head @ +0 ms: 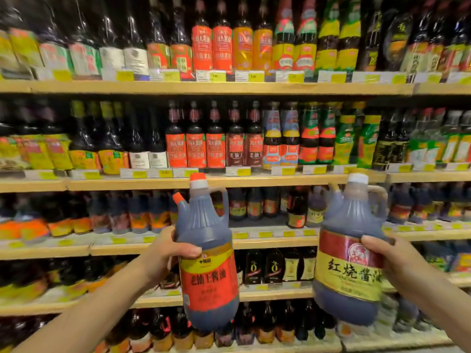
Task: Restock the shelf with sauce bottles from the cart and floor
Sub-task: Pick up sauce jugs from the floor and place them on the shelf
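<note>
**Two sauce jugs held up before the shelves**

Low in the centre of the frame, the left hand (169, 248) has its grip wrapped round the shoulder of a red-labelled jug (207, 261) with an orange cap, thumb lying across the front above the label. At lower right, the right hand (382, 253) grasps a gold-and-maroon-labelled jug (350, 253) with a white cap, fingers curled over its side. Both jugs are upright, well apart, raised in front of the wooden shelves (153, 183), which carry rows of dark sauce bottles (215, 146) with yellow price tags (165, 173) along the edges.
</note>
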Motion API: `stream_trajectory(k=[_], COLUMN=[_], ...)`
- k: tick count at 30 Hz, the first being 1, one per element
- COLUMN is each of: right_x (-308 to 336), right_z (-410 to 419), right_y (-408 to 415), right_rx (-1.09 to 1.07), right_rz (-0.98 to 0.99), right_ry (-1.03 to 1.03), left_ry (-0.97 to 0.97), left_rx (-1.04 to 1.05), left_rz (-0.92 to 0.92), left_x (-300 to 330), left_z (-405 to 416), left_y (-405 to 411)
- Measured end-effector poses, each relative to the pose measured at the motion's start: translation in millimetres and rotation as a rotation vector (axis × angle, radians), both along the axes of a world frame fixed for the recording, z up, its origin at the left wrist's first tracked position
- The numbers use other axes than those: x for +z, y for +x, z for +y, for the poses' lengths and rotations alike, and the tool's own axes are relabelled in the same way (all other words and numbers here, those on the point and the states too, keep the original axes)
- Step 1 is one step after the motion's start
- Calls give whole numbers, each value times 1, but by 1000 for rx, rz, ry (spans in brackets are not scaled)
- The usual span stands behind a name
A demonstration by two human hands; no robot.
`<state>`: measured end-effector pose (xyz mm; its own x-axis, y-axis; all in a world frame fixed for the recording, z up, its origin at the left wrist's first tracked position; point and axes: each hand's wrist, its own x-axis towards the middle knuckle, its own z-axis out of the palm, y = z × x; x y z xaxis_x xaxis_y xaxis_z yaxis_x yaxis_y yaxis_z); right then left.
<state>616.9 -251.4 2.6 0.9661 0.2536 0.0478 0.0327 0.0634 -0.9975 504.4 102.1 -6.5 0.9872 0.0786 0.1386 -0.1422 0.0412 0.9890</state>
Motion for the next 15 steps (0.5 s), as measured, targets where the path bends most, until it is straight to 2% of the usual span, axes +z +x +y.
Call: stream_trajectory(k=[8,15], right_x=[-14,-45], right_z=[101,150], right_y=[66,130], right_rx=[56,90], right_rz=[17,38], right_ry=[46,-60], left_ry=[26,-21], left_rx=[63,35], left_rz=[-66,-26], left_x=[-4,-34], left_z=[100,148], left_y=[53,100])
